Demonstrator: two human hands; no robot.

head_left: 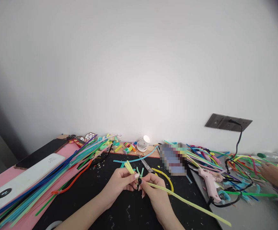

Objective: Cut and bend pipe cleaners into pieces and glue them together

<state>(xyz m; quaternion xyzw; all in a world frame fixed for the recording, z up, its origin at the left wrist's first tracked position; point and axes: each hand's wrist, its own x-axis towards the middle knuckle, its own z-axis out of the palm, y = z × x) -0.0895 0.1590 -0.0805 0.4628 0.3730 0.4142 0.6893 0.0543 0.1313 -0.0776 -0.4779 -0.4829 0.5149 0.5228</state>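
My left hand (120,182) pinches a short bundle of pale yellow pipe cleaners (128,166) that sticks up past the thumb. Close against it, my right hand (153,188) grips a long pale yellow pipe cleaner (189,200), whose free end runs out to the lower right. A small dark piece (139,181) shows between the fingertips of both hands; its kind is unclear. Just beyond the hands lie scissors (145,166), short mint-green pieces (140,171) and a curved yellow pipe cleaner (169,179) on the black mat (129,212).
Many coloured pipe cleaners (45,179) lie at left beside a white device (26,179). A paper cup (143,143) stands by the wall. At right are a pink glue gun (209,185) with its cord, a bottle (274,157) and another person's hand (272,174).
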